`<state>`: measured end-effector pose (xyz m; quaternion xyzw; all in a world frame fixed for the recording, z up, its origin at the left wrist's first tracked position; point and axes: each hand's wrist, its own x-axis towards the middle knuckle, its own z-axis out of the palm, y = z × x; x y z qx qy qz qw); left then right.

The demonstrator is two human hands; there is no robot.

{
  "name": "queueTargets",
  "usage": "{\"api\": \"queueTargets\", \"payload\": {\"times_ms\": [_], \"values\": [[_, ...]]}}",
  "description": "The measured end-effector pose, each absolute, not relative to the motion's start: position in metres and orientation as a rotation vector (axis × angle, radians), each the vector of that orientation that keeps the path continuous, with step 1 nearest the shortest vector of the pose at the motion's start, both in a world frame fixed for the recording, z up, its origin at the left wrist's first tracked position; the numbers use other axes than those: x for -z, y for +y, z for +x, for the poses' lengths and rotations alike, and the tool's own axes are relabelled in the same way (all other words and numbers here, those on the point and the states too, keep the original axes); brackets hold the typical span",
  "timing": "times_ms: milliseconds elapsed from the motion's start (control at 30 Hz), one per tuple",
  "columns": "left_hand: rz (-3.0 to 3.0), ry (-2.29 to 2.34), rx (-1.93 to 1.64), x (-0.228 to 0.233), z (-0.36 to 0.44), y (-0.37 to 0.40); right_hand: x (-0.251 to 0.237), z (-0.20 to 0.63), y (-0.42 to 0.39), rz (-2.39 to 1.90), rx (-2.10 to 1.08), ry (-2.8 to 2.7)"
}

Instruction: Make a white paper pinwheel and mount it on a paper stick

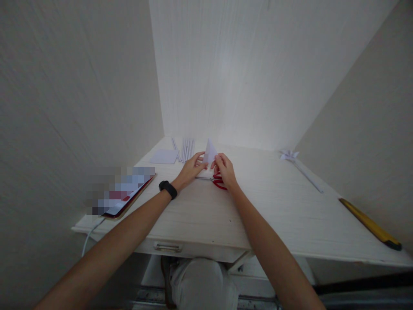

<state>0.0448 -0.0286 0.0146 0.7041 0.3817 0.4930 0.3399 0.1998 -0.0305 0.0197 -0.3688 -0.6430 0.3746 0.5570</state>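
Observation:
Between my hands a folded piece of white paper (210,150) is held up, its pointed tip toward the back wall. My left hand (194,165) pinches its lower left side, with a black band (168,189) on that wrist. My right hand (225,168) grips the lower right edge of the paper. Under my hands on the table lies a pair of scissors with red handles (220,184), partly covered by my right hand; the blades point left.
White sticks (187,150) and a stack of white paper squares (164,156) lie at the back left. A paper pinwheel on a stick (289,155) rests at the right. A tablet-like device (129,193), partly blurred, is at left with a cable. A yellow tool (369,223) lies near the right wall.

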Motion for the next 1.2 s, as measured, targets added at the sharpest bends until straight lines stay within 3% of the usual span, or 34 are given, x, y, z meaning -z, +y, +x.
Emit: {"api": "queueTargets", "payload": {"times_ms": [767, 1200], "values": [[1.786, 0.818, -1.278, -0.0106, 0.0457, -0.0259, -0.0154, 0.1971, -0.0272, -0.962, -0.851, -1.569], [1.774, 1.075, -1.348, -0.0155, 0.0429, -0.0250, -0.0165, 0.1977, -0.0316, -0.834, -0.926, -1.627]]}}
